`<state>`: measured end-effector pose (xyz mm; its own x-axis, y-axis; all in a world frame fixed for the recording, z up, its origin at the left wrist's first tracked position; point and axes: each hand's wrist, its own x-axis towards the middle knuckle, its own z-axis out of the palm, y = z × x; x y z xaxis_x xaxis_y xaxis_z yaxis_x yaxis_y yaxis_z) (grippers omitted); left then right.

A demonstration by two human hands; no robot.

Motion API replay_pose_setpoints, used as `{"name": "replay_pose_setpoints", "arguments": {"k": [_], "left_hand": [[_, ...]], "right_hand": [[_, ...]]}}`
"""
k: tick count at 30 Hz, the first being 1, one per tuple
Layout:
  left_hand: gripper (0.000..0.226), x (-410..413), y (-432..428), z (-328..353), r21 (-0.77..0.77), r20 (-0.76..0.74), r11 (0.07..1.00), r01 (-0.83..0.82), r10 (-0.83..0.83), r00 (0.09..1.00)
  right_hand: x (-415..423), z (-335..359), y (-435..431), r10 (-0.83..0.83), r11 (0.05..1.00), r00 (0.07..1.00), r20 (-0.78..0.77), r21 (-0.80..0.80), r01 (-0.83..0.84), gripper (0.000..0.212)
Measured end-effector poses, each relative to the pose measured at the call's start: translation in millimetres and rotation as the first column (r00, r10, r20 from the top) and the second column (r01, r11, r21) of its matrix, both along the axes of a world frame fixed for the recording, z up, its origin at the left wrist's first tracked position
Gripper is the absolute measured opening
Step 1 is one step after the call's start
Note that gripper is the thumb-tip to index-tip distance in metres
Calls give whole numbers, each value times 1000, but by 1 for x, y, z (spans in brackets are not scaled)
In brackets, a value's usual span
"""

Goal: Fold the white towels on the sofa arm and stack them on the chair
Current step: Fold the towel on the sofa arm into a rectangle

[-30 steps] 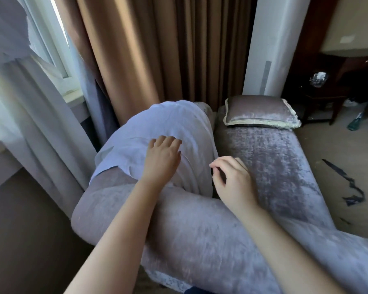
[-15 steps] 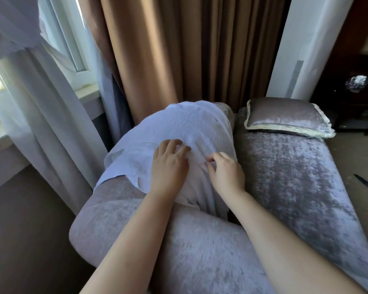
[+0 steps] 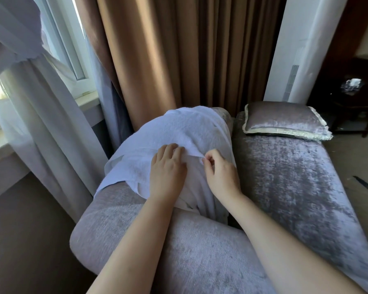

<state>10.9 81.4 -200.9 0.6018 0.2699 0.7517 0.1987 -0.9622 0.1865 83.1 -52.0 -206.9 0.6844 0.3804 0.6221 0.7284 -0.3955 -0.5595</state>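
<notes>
White towels point(image 3: 185, 132) lie draped over the rounded grey velvet sofa arm point(image 3: 162, 247), hanging down both sides. My left hand point(image 3: 168, 170) rests flat on the towel near its top fold, fingers together and pressing the cloth. Beside it, my right hand point(image 3: 220, 172) pinches a raised edge of the top towel between thumb and fingertips. The two hands are nearly touching. How many towels lie in the pile I cannot tell. No chair is in view.
The grey sofa seat point(image 3: 289, 183) stretches to the right, with a fringed cushion point(image 3: 285, 122) at its far end. Brown curtains point(image 3: 179, 60) hang behind, sheer white ones point(image 3: 36, 115) by the window at left. Dark furniture point(image 3: 353, 98) stands at the far right.
My right hand came left from the sofa seat onto the towel and pinched its edge. The left hand stayed on the towel. The view shifted closer and slightly left.
</notes>
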Motion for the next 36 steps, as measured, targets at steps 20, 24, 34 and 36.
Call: {"name": "replay_pose_setpoints", "arguments": {"k": [20, 24, 34, 36], "left_hand": [[25, -60, 48, 43, 236, -52, 954, -185, 203, 978], [34, -82, 48, 67, 368, -102, 910, -191, 244, 964], [12, -118, 49, 153, 127, -109, 969, -213, 227, 968], [18, -124, 47, 172, 8, -118, 975, -220, 219, 969]], "right_hand": [[-76, 35, -104, 36, 788, 987, -154, -603, -123, 17], [-64, 47, -142, -217, 765, 976, 10, -619, 176, 30], [-51, 151, -239, -512, 608, 787, 345, -501, 616, 18], [-56, 166, -254, -562, 567, 750, 349, -497, 657, 18]]}}
